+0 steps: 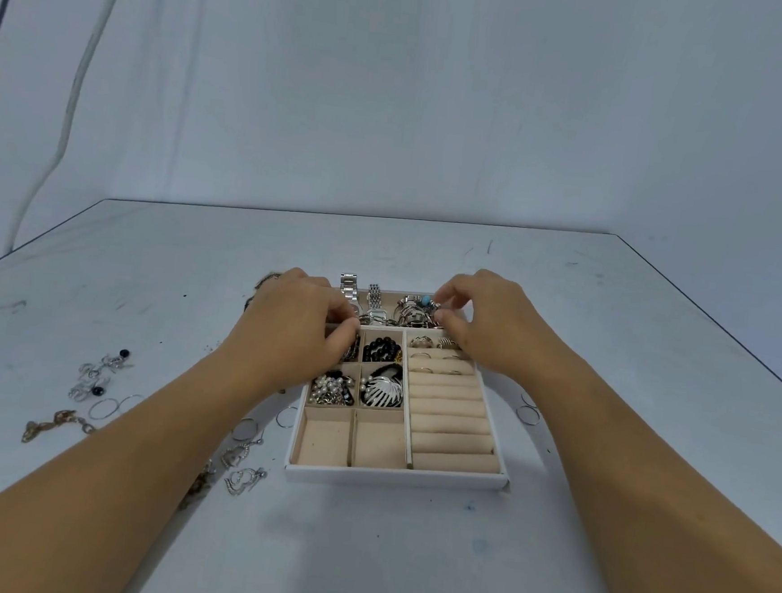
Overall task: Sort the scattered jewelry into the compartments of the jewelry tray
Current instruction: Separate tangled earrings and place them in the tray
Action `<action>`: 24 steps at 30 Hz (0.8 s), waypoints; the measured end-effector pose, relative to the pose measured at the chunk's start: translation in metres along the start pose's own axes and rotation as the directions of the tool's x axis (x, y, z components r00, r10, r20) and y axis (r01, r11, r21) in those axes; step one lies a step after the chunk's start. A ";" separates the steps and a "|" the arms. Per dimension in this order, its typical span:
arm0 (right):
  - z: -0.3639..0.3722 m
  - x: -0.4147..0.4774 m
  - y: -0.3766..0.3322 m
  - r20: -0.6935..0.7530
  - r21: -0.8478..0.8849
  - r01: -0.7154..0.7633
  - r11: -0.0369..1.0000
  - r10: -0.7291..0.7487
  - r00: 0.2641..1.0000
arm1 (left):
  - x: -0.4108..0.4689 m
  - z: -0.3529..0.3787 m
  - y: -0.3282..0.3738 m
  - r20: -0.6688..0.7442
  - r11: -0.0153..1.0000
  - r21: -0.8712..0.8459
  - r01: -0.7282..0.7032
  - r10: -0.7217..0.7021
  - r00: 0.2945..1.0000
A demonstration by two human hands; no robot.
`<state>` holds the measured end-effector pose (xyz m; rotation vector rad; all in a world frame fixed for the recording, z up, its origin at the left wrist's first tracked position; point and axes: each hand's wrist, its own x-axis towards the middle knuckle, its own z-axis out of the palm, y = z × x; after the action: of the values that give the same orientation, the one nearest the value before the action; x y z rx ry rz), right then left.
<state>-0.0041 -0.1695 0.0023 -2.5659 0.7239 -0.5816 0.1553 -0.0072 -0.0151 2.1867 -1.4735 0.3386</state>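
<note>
Head view: a white-rimmed jewelry tray with beige velvet compartments (393,476) is seen on a scuffed pale grey table (608,360), with both hands at its far end. The right hand (490,318) is curled over the far compartment, where a pile of chunky silver rings with a turquoise stone (418,310) appears to be pinched between thumb and forefinger. The left hand (293,321) is bent over the far-left cells with its fingertips tucked under. Whether anything is held there cannot be told.

Two silver link-band watches (349,286) are draped over the far rim. A black bead bracelet (381,349) and a white pearl strand (330,387) are already housed in the small cells, and a few thin rings (423,343) are seated in the cushioned ring rolls (447,422).

Several risks can be judged. The crowded pile could be snagged as one piece is lifted, so that neighbours are dragged out over the rim. The watches could be knocked off the edge by a knuckle. The seated rings could be brushed loose by the right wrist, which is held just above them. Unsorted silver heart earrings (244,476) and thin wire hoops (109,407) could be swept aside by the left forearm.
</note>
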 end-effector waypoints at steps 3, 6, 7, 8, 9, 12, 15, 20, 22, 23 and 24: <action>0.000 -0.002 -0.001 0.052 -0.042 -0.010 0.999 0.013 0.999 | 0.000 0.000 0.000 -0.009 1.000 0.012 -0.008 0.008 1.000; -0.003 -0.003 -0.002 0.066 -0.045 -0.003 0.999 0.006 0.998 | 0.002 -0.002 0.001 0.015 0.999 0.031 -0.010 0.010 1.000; -0.005 -0.003 -0.002 0.060 -0.042 0.008 0.999 -0.005 0.998 | 0.002 -0.003 0.002 0.034 0.999 0.032 -0.012 0.011 0.999; -0.007 -0.004 -0.004 0.057 -0.037 0.018 0.999 -0.016 0.998 | 0.003 -0.005 0.003 0.057 0.999 0.033 -0.017 0.015 0.998; -0.008 -0.004 -0.007 0.058 -0.031 0.026 0.999 -0.025 0.998 | 0.003 -0.009 0.003 0.085 0.999 0.037 -0.024 0.020 0.996; -0.011 -0.008 -0.022 0.080 -0.021 0.062 0.998 -0.060 0.995 | 0.000 -0.026 0.000 0.152 0.998 0.051 -0.043 0.035 0.988; -0.010 -0.015 -0.044 0.136 -0.051 0.154 0.987 -0.146 0.980 | -0.012 -0.050 -0.009 0.167 0.997 0.067 -0.036 0.024 0.986; 0.001 -0.037 -0.084 0.228 -0.053 0.270 0.961 -0.252 0.941 | -0.051 -0.082 -0.030 0.150 0.993 0.119 0.019 -0.036 0.988; 0.009 -0.045 -0.096 0.247 -0.053 0.325 0.944 -0.303 0.921 | -0.070 -0.092 -0.039 0.155 0.991 0.125 0.048 -0.067 0.986; 0.014 -0.049 -0.100 0.254 -0.047 0.345 0.937 -0.323 0.912 | -0.079 -0.096 -0.044 0.159 0.990 0.127 0.060 -0.081 0.984; 0.018 -0.052 -0.104 0.260 -0.037 0.352 0.935 -0.331 0.907 | -0.088 -0.099 -0.049 0.163 0.989 0.128 0.072 -0.093 0.982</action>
<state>0.0055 -0.0540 0.0231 -2.7981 0.2155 -0.3227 0.1717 0.1290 0.0177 2.4179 -1.4789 0.2259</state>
